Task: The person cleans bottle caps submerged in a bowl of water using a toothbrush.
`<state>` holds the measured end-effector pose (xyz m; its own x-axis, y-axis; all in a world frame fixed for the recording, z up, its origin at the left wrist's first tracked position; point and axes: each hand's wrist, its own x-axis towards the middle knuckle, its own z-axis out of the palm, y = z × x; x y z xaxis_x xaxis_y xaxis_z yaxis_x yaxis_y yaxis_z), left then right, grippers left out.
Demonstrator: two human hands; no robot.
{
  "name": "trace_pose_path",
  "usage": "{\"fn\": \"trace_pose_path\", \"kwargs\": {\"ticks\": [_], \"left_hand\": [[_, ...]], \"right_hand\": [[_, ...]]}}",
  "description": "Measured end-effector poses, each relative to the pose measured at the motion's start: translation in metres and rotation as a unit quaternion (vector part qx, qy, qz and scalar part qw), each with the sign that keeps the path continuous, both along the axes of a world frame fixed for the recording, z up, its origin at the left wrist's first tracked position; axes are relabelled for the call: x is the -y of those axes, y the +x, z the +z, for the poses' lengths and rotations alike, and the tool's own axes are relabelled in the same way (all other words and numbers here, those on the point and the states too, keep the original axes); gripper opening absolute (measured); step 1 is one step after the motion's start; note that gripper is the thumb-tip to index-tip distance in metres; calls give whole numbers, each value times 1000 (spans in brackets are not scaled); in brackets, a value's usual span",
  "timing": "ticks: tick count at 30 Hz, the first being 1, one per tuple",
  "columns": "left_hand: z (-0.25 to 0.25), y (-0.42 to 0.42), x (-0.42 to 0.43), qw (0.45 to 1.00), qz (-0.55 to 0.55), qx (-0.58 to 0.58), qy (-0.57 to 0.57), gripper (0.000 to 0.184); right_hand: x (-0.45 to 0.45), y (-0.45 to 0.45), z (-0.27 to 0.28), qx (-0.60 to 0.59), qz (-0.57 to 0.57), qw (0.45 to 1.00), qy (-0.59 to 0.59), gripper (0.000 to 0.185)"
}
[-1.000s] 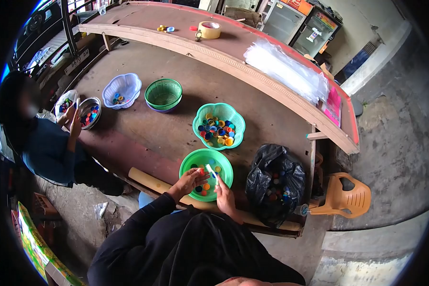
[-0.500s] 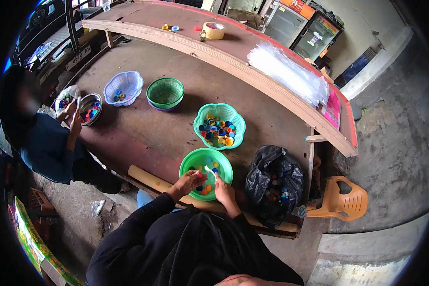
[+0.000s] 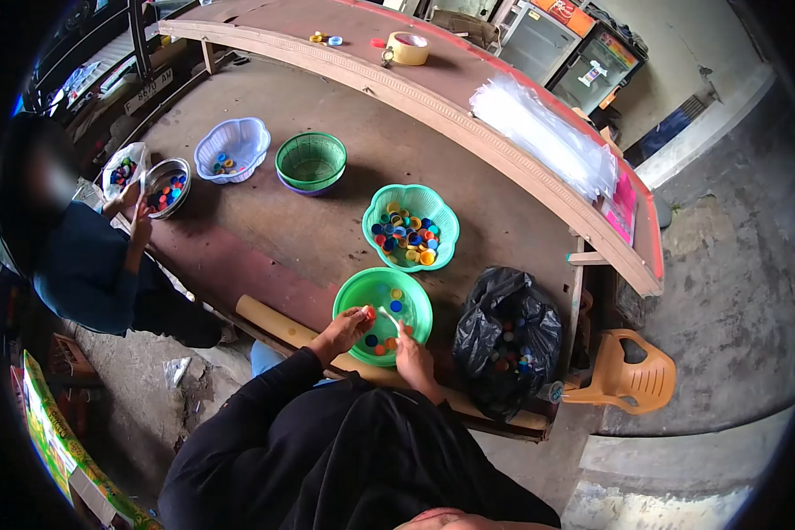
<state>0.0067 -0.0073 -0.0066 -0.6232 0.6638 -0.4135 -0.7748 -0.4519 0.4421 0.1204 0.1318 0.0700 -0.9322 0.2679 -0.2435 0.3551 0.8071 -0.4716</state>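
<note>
A red cap (image 3: 369, 313) is pinched in the left hand (image 3: 346, 330), over the green basin (image 3: 355, 289) at the surface's (image 3: 247, 110) near edge. The right hand (image 3: 412, 356) grips a white brush (image 3: 386, 314), its head close to the cap; whether they touch is unclear. Loose caps (image 3: 396, 306) lie in the basin. Just beyond stands a mint basket (image 3: 451, 225) of caps; right, a black bag (image 3: 473, 340); far left, a lilac bowl (image 3: 254, 140).
</note>
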Motion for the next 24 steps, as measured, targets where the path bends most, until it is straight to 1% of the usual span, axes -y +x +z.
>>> {"fn": "trace_pose_path", "kwargs": {"ticks": [2,3,5,6,7,8,9,10,12,14,15,16,18,19,21,23,24], "left_hand": [[-6,-1,0,1000,-12,1,-4,16],[-8,-3,0,1000,-12,0,-5,16],[-12,-3,2,1000,-13,-11,18,16],[-16,-3,3,1000,-15,-11,17,16],[-20,-2,4,1000,-7,-9,-8,16],[-24,-3,3,999,2,-9,-33,17],[-17,-5,2,999,4,-10,-31,17],[-11,-5,3,999,6,-7,-34,17],[-7,-6,8,999,5,-2,-43,17],[-11,-12,6,998,30,-41,-23,16],[-7,-12,5,998,33,-42,-21,16],[-3,-10,3,998,35,-44,-41,16],[-1,-7,2,996,38,-44,-64,16],[-3,-6,1,994,46,-62,-82,17],[-7,-6,1,991,51,-79,-99,18],[-10,-8,2,974,27,-170,-144,19],[-4,-7,1,975,24,-170,-144,19]], "right_hand": [[-7,-2,4,19,-57,998,-3,50],[-5,-1,6,18,-57,998,-4,50],[7,4,9,-31,29,998,-47,50],[9,3,5,-29,29,999,-21,49],[6,1,2,-28,27,999,-20,49],[2,-3,-1,-11,32,999,12,48],[-2,-10,-1,5,38,998,43,47],[-4,-17,-3,4,39,998,43,47],[-1,-22,-6,-1,35,999,21,44],[-2,-24,-4,-5,34,999,13,43],[-3,-27,0,-10,36,999,7,42],[-5,-28,3,-11,39,999,8,42],[-9,-24,10,45,13,997,-62,41],[-11,-23,9,46,15,997,-63,41],[-15,-18,5,37,-15,999,24,40],[-18,-16,-5,15,-25,999,43,39],[-18,-14,-10,-8,-7,996,86,39]]}}
